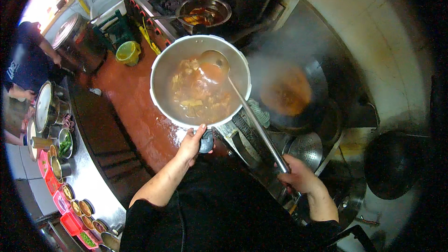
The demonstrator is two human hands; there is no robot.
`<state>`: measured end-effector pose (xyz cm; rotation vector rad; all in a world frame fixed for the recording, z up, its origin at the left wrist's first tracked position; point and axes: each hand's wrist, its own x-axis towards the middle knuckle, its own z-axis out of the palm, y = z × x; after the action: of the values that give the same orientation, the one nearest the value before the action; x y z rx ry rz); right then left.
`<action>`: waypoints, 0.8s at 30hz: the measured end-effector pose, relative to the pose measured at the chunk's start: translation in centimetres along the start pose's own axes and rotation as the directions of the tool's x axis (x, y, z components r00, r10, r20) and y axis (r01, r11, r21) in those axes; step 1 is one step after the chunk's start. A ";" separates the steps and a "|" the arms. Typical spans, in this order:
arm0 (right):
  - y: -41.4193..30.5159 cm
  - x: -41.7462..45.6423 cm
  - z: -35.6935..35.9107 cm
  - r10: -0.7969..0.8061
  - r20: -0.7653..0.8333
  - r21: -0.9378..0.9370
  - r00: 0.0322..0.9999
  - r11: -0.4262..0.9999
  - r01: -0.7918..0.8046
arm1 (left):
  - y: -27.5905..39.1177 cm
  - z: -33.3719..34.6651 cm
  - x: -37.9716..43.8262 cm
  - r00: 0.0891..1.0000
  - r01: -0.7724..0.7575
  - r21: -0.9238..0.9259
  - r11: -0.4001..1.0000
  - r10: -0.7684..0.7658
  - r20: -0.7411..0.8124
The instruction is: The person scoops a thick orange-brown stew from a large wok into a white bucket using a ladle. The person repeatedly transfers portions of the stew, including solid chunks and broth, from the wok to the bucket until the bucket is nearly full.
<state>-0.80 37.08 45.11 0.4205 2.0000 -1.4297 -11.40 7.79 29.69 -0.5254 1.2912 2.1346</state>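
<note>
My left hand (pixel 191 146) grips the dark handle of a large metal pot (pixel 161 77) that looks like a pressure cooker body. Brown stew (pixel 196 96) with chunks of food lies in it. My right hand (pixel 297 173) is closed around the long metal handle of a ladle (pixel 253 119). The ladle's bowl, inside the pot near its far right wall, holds reddish-brown broth. To the right, a wok (pixel 316 80) on the range contains orange-brown liquid, and steam drifts over it. A striped cloth (pixel 258 112) lies between pot and wok.
A perforated strainer (pixel 307 151) rests below the wok. Beyond the pot stands a steel bowl (pixel 224 15) of dark red sauce. At left, a steel counter (pixel 92 178) bears several ingredient containers, and a person (pixel 28 56) stands behind it. A yellow-green bucket (pixel 128 53) sits on the red floor.
</note>
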 end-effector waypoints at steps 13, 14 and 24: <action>7.8 1.4 -5.0 0.076 -0.468 0.355 0.881 0.928 0.109 | -0.4 -0.6 0.6 0.999 0.017 0.038 0.999 -0.018 0.029; 8.4 2.0 -5.8 0.104 -0.518 0.281 0.849 0.958 0.054 | -0.5 -0.9 0.6 0.999 0.011 0.029 1.000 -0.012 0.030; 14.8 6.7 -7.2 0.204 -0.664 0.108 0.720 0.978 -0.178 | 0.1 0.7 -0.1 0.998 -0.008 0.058 0.998 0.012 -0.067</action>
<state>0.69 48.41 31.46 1.2845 2.3795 -1.2833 -11.44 8.37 30.13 -0.5724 1.3903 2.0974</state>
